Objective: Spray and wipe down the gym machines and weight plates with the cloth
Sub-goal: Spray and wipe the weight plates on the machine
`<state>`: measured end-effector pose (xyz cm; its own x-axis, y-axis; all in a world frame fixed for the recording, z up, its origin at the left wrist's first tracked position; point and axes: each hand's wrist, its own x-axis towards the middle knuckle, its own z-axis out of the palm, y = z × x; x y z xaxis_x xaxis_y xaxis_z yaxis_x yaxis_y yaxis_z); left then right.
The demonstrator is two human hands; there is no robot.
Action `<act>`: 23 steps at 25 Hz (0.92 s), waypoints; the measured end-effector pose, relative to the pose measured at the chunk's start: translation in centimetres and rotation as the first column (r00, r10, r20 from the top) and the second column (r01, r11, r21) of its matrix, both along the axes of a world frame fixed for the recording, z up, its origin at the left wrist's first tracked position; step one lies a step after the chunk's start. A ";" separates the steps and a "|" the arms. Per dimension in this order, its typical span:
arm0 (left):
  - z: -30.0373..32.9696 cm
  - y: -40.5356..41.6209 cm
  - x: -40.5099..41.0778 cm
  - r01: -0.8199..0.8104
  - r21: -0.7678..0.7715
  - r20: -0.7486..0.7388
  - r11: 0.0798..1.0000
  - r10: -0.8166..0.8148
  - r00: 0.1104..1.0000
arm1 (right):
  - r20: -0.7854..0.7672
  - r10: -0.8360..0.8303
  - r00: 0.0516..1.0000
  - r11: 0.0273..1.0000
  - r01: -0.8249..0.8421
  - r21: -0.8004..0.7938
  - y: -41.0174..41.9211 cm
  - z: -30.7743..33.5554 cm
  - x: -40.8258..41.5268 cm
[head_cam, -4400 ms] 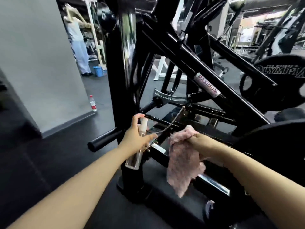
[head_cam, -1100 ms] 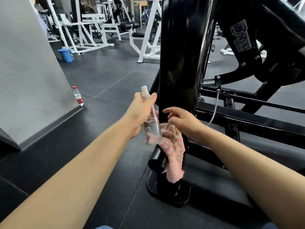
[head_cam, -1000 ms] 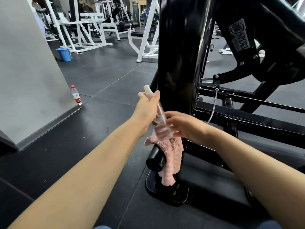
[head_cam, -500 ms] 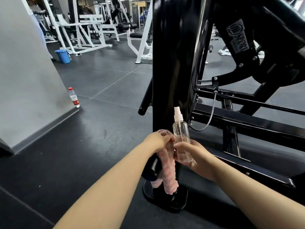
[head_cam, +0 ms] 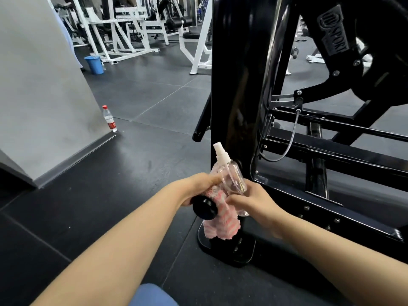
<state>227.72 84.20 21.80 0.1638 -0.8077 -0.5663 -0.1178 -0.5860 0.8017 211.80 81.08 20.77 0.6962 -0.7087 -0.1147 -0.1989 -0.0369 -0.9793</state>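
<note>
Two hands: both busy at the peg.
Left hand (head_cam: 199,184): grips the cloth (head_cam: 220,224) around the black peg (head_cam: 204,208); I'd twist and slide outward.
Right hand (head_cam: 254,200): now holds the spray bottle (head_cam: 233,177), swapped over from my left.
Machine (head_cam: 238,85): post just behind.

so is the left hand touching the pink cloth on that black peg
Touching. The head view shows the left hand wrapped over the pink cloth where it drapes across the black peg.
</note>
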 end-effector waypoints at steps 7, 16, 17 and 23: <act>-2.6 4.7 -2.8 -0.236 -0.107 0.366 0.966 0.259 0.894 | 0.244 0.092 0.965 0.962 -0.149 0.227 2.5 0.3 -1.0; -0.4 -2.9 -3.9 0.106 0.111 0.903 0.988 -0.145 0.405 | 0.184 -0.045 0.982 0.977 0.005 0.213 -3.0 0.5 1.2; -0.4 -4.4 -3.4 0.103 0.111 0.875 0.988 -0.147 0.460 | 0.183 -0.052 0.982 0.978 0.014 0.206 -3.4 0.4 1.3; -1.7 -6.1 0.2 0.010 -0.084 0.296 0.996 0.016 0.955 | 0.070 -0.024 0.997 0.977 0.008 0.214 -4.4 0.4 0.9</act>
<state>227.89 78.06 20.14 0.3163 -0.8493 -0.4227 -0.3554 -0.5192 0.7773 212.72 76.66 21.16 0.6967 -0.6845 -0.2148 -0.1266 0.1773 -0.9760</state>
